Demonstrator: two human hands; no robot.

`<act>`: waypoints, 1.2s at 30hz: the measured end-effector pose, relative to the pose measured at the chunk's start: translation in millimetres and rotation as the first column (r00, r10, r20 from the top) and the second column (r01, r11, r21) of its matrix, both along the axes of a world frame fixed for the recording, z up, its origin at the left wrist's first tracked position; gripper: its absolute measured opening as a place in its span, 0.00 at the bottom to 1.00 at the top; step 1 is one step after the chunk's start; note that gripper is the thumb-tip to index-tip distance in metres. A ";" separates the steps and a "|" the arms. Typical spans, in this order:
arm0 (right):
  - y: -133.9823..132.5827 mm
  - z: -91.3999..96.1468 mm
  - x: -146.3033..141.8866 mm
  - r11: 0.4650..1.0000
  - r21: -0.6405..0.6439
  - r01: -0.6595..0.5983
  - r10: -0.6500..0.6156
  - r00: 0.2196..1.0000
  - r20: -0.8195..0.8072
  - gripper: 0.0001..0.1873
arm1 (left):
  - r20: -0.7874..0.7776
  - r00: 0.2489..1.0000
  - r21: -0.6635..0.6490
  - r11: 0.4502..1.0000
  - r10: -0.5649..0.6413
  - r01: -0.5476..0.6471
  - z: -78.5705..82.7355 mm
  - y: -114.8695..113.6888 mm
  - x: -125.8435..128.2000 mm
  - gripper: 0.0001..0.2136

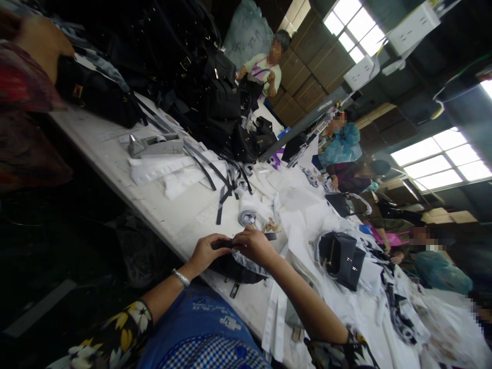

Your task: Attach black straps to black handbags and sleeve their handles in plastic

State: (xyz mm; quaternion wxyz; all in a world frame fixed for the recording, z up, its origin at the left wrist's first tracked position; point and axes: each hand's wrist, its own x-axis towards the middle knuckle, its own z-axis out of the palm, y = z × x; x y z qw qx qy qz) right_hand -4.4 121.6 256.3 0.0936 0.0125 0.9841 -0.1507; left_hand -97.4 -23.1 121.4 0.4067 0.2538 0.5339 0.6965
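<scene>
My left hand [203, 253] is closed on a dark strap [222, 244], thumb and fingers pinching one end. Close beside it, my right hand [254, 246] grips the same strap with bent fingers, which partly hide it. Below both hands a black bag [234, 271] lies at the table's near edge, partly wrapped in white material, and my forearms frame it. A short black strip [271, 236] sticks out just past my right hand. Beyond my hands sits a roll of white and grey tape [246, 218].
A long white table [165, 215] runs diagonally. Black bags [219, 102] are heaped at its far left, near a tape dispenser [157, 145] and loose black straps [203, 166]. Another black bag [342, 259] stands at right among white sheets. Several co-workers sit along the far side; a blurred person's arm [42, 46] is at left.
</scene>
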 end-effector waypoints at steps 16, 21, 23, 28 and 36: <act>-4.4 -23.5 26.8 0.908 -0.259 0.328 -0.342 0.939 -0.012 0.21 | -0.181 0.983 -0.053 0.999 -0.003 -0.007 9.0 -7.3 -6.9 0.16; -4.3 -14.9 28.1 0.924 -0.075 0.375 -0.372 0.927 0.047 0.17 | -0.174 0.985 -0.099 0.995 -0.016 -0.001 11.2 -12.7 -8.4 0.12; -4.6 -14.3 27.4 0.921 -0.031 0.389 -0.388 0.921 0.023 0.20 | -0.163 0.986 -0.107 0.994 -0.041 0.024 12.1 -13.4 -8.7 0.13; -4.5 -17.3 28.7 0.913 -0.099 0.396 -0.399 0.917 -0.008 0.22 | -0.075 0.997 -0.091 0.996 -0.031 0.024 9.6 -13.5 -4.5 0.16; -11.7 -35.8 36.3 0.892 -0.228 0.390 -0.422 0.899 -0.115 0.17 | 0.052 0.998 -0.049 0.998 -0.024 0.027 4.3 -10.7 -0.9 0.17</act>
